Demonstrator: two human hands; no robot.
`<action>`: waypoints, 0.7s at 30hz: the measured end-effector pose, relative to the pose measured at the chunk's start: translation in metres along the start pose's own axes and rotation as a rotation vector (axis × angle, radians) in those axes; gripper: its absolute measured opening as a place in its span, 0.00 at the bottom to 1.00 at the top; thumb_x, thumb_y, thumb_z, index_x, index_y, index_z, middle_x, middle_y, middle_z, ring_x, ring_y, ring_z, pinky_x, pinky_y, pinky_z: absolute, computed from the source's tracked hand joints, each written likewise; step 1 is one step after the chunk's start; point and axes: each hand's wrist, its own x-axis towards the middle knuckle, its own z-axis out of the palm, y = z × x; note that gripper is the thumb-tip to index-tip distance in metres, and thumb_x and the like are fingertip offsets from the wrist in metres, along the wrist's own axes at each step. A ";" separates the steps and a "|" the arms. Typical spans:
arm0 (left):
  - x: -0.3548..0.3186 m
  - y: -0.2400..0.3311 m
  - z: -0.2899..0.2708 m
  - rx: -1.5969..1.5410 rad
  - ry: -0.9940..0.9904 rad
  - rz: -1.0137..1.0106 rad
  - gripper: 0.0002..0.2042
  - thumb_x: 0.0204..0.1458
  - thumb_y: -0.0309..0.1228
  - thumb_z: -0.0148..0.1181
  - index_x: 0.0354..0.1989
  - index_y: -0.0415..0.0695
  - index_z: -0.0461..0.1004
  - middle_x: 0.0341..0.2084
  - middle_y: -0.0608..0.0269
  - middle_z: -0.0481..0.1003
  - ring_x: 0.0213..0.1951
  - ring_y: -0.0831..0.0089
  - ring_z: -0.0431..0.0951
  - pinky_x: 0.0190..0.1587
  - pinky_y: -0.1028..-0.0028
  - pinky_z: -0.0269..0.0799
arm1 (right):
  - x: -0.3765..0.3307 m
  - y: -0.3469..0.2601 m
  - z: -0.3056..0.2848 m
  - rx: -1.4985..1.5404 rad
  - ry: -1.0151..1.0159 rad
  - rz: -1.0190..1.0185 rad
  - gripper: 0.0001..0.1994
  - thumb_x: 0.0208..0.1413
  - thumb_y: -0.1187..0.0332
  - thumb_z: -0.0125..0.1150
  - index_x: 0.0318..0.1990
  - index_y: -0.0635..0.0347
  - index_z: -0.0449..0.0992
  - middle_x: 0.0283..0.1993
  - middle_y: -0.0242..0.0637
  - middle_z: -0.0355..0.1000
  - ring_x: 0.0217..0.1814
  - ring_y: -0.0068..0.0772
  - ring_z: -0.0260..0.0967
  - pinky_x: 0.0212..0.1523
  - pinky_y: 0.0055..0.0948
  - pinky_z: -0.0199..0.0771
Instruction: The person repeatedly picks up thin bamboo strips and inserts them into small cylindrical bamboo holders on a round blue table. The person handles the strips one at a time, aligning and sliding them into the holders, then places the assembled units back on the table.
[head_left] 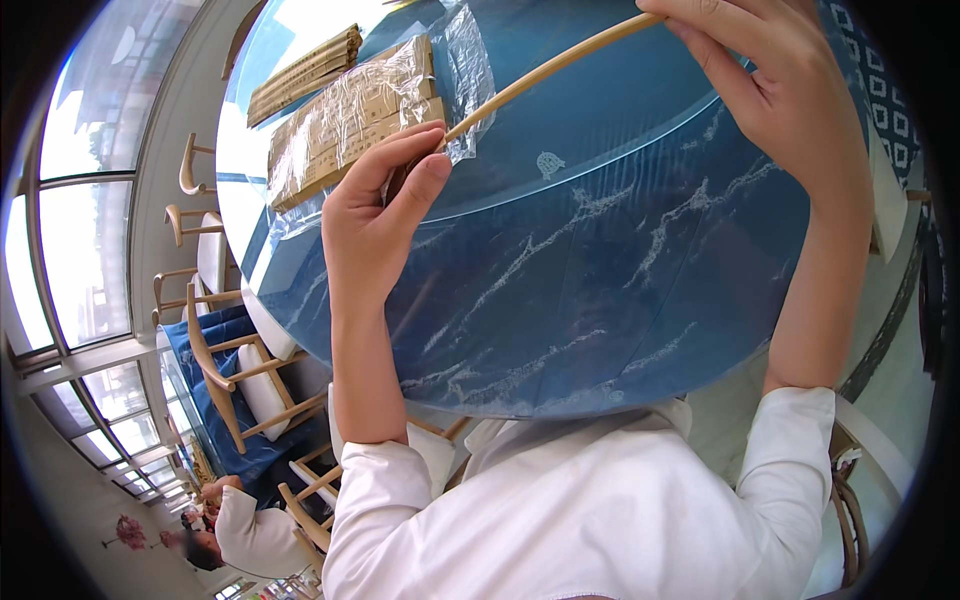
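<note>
A long, slim, light wooden chopstick point(550, 70) is stretched between my two hands above the table, its right end higher in view. My left hand point(375, 205) is closed in a pinch on its lower left end, with something dark brown showing between thumb and palm. At the top right, my right hand point(770, 75) pinches the other end with thumb and fingers. Just beyond my left hand lies a bundle of brown paper-wrapped sticks point(345, 125) in crinkled clear plastic. A smaller brown bundle point(305, 75) rests behind it.
The round table point(560, 300) has a blue, white-veined cover and a raised glass disc point(600, 165) with a curved edge. Wooden chairs point(250, 385) with pale seats stand at the left. A person in white point(250, 530) is at the lower left, near another blue-covered table point(215, 335).
</note>
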 end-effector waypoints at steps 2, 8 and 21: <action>0.002 0.003 -0.002 0.014 0.019 -0.027 0.10 0.66 0.29 0.69 0.50 0.36 0.87 0.48 0.54 0.87 0.47 0.75 0.86 0.49 0.79 0.81 | 0.000 0.000 -0.001 0.014 0.000 -0.002 0.08 0.61 0.74 0.70 0.46 0.51 0.87 0.41 0.30 0.79 0.63 0.40 0.76 0.83 0.53 0.50; 0.012 0.003 -0.014 -0.134 0.019 -0.138 0.10 0.64 0.30 0.70 0.48 0.37 0.88 0.43 0.51 0.88 0.46 0.63 0.90 0.55 0.69 0.84 | -0.001 0.002 -0.002 0.042 -0.013 -0.004 0.08 0.62 0.74 0.70 0.46 0.51 0.87 0.41 0.30 0.79 0.63 0.39 0.76 0.83 0.52 0.51; 0.012 0.003 -0.014 -0.182 -0.048 -0.124 0.13 0.61 0.25 0.72 0.54 0.36 0.85 0.45 0.50 0.87 0.48 0.64 0.89 0.54 0.73 0.84 | -0.002 0.001 -0.002 0.082 -0.045 -0.016 0.08 0.62 0.73 0.70 0.46 0.51 0.87 0.41 0.29 0.80 0.63 0.39 0.76 0.83 0.51 0.52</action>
